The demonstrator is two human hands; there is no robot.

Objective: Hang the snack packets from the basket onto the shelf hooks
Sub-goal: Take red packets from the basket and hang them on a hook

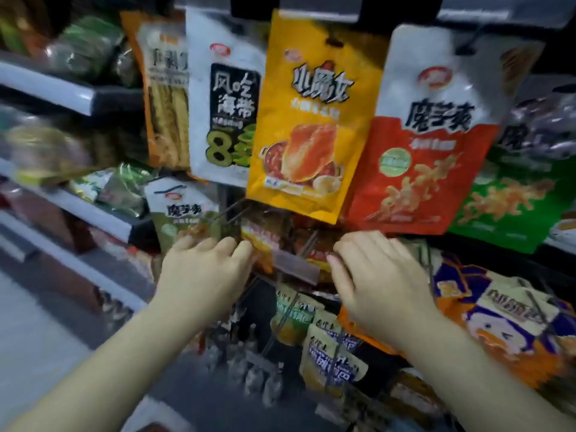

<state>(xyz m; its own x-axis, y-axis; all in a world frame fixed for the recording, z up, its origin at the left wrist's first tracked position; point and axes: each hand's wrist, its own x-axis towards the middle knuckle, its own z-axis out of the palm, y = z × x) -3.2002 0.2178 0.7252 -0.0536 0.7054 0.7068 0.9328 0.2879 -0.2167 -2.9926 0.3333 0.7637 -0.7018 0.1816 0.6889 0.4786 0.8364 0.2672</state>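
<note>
While both hands are reaching under the upper row of hanging bags, the left hand (204,269) is pinching the left edge of a blurred orange-and-red foil snack packet (265,241), fingers curled onto it. The right hand (377,275) is working at the packet's right side beside the grey plastic price tag (296,265) on the wire shelf hook (237,210); its fingers are bent, but whether they are actually gripping the packet or only touching it cannot be told through the blur. The packet is sitting at the hook's front end, just below the yellow hotpot-print pouch (308,120) and the red-and-white pouch (433,135).

Handling judgement: packet is probably light, soft, crinkly, with slick film that slides between fingertips; contents likely crushable. Best hold is likely the flat sealed top band, either side of the hang hole, keeping it taut so the hole is meeting the wire tip.

Basket is not identifiable; more purple-and-orange packets (498,319) are hanging at lower right.
</note>
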